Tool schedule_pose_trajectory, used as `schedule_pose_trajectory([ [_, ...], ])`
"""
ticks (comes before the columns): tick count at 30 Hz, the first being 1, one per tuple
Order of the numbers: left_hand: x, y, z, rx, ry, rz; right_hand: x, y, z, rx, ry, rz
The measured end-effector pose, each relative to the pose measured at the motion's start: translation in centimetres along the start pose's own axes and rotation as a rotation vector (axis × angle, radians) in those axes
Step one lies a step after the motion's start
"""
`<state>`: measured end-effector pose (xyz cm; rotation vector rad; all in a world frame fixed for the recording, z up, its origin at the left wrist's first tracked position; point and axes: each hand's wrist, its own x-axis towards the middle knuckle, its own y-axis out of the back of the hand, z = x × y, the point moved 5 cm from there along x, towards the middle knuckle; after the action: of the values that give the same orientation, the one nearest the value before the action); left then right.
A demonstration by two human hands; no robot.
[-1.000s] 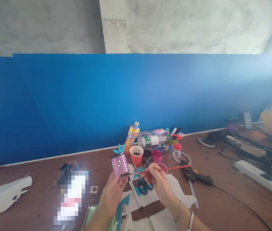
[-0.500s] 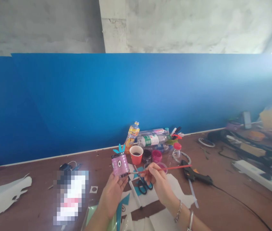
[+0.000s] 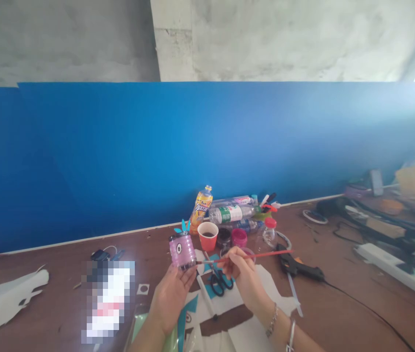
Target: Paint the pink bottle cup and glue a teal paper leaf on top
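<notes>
My left hand (image 3: 172, 296) grips a small pink-painted container (image 3: 181, 251) from below; it has a paper eye on its side and blue paper spikes on top. My right hand (image 3: 242, 276) pinches a thin red paintbrush (image 3: 251, 256), whose tip touches the container's lower right edge. Both hands hover above the brown table (image 3: 343, 313), over white and blue paper scraps (image 3: 229, 303). Black-handled scissors (image 3: 219, 282) and a white marker (image 3: 204, 295) lie just under my hands.
A red cup (image 3: 208, 235), small paint pots (image 3: 239, 237), plastic bottles (image 3: 229, 213) and an orange drink bottle (image 3: 200, 207) stand against the blue wall panel (image 3: 193, 146). A black glue gun (image 3: 297, 266) lies right of my hands; cables and a power strip (image 3: 394, 264) crowd the far right.
The pink container has turned slightly in my left hand, so its eye now sits further left. The brush stays at its lower edge.
</notes>
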<state>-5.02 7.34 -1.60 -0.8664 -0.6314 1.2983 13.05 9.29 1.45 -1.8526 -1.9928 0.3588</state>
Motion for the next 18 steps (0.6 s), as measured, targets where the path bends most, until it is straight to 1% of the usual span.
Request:
schedule_pose_trajectory([
  [4, -0.06, -0.3, 0.0, -0.007, 0.02, -0.015, -0.01, -0.11, 0.53, 0.018, -0.022, -0.037],
  [10, -0.19, -0.67, -0.01, -0.033, 0.066, -0.012, 0.26, 0.37, 0.55, 0.069, -0.036, 0.001],
  [15, -0.28, -0.87, 0.05, -0.033, 0.057, -0.044, 0.11, -0.07, 0.53, 0.095, -0.057, -0.042],
  [18, -0.37, -0.95, 0.04, -0.029, 0.07, -0.046, 0.16, 0.0, 0.61, 0.085, -0.061, -0.022],
])
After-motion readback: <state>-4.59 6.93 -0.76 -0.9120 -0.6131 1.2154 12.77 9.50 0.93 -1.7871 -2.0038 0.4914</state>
